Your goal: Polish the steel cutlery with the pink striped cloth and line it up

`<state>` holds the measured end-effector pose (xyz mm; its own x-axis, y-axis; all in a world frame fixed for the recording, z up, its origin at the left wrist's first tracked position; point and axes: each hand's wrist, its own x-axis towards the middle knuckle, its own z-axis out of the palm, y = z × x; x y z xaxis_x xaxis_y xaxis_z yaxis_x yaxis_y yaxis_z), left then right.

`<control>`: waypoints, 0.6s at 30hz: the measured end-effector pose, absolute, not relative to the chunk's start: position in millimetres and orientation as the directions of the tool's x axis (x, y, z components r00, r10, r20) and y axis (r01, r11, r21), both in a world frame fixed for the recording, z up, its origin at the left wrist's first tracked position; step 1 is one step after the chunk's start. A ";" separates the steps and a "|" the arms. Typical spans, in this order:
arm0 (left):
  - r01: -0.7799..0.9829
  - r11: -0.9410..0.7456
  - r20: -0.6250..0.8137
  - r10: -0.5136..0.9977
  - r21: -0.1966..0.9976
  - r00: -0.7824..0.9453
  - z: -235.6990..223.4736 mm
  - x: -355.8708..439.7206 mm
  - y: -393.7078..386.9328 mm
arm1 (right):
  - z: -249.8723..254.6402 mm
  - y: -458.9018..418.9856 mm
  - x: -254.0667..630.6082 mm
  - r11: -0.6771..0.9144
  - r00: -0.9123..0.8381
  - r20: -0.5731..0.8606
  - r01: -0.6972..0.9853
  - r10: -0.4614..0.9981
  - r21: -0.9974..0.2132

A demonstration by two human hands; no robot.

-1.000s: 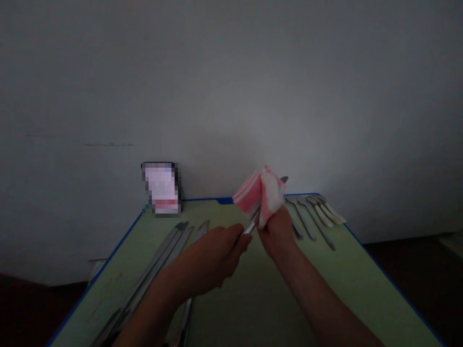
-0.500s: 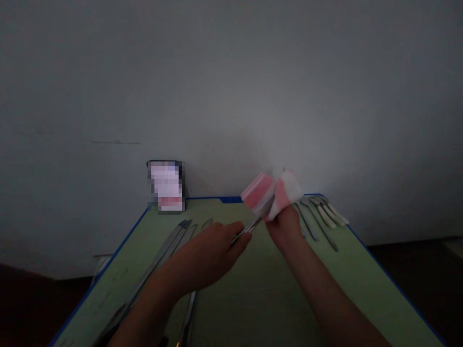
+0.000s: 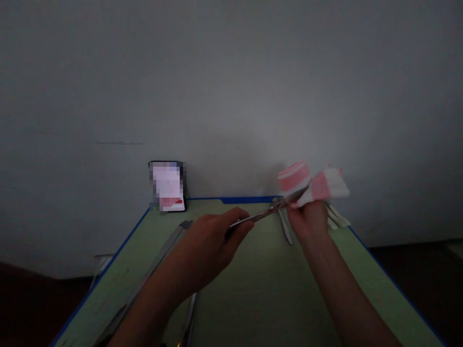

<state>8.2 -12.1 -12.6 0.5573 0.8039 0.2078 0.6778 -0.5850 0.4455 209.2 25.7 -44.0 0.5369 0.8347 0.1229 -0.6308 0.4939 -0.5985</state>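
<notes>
My left hand [image 3: 226,238], over the middle of the table, is closed around the handle end of a long metal knife [image 3: 265,212], which points up to the right. A pink-and-white striped cloth [image 3: 331,185] is in my right hand [image 3: 307,217], folded about the far end of the knife. Part of the blade shows between two folds of the cloth. Below the right hand lies a piece of metal cutlery [image 3: 286,229], its upper end hidden behind the knife and hand.
A phone [image 3: 167,185] with a blurred screen leans against the wall [image 3: 231,96] at the back left. Long metal utensils [image 3: 164,253] lie along the left of the green, blue-edged table [image 3: 253,299]. White-handled cutlery [image 3: 338,217] lies at the back right, partly behind my right hand.
My right hand and the cloth have moved right, toward the far end of the knife. More of the knife shows between the hands. The left hand stays nearly in place.
</notes>
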 end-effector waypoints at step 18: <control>0.773 -0.493 0.146 0.866 0.399 0.477 -28.3 27.5 -9.8 | -60.9 -4.6 133.9 0.202 0.318 0.036 -0.506 0.947 -0.838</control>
